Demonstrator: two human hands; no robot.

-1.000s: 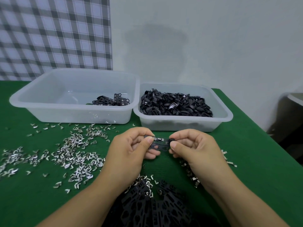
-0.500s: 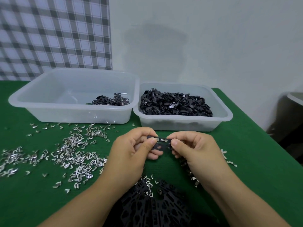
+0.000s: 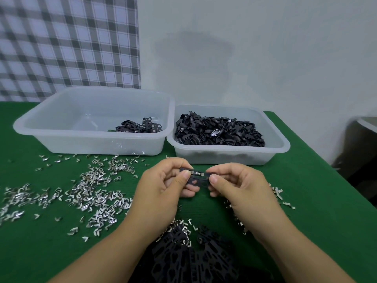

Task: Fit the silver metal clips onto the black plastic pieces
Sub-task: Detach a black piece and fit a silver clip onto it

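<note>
Just in front of the right-hand tub (image 3: 228, 154), the left hand (image 3: 163, 184) and right hand (image 3: 236, 184) both pinch one black piece (image 3: 199, 178) (a silver clip (image 3: 197, 172) sits on its top edge) above the green worktop (image 3: 306, 201).

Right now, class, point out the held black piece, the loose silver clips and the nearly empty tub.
black piece (image 3: 199, 180): head view, its perforated lower body.
silver clips (image 3: 91, 186): head view, middle of the heap.
nearly empty tub (image 3: 81, 144): head view, bare front wall.
</note>
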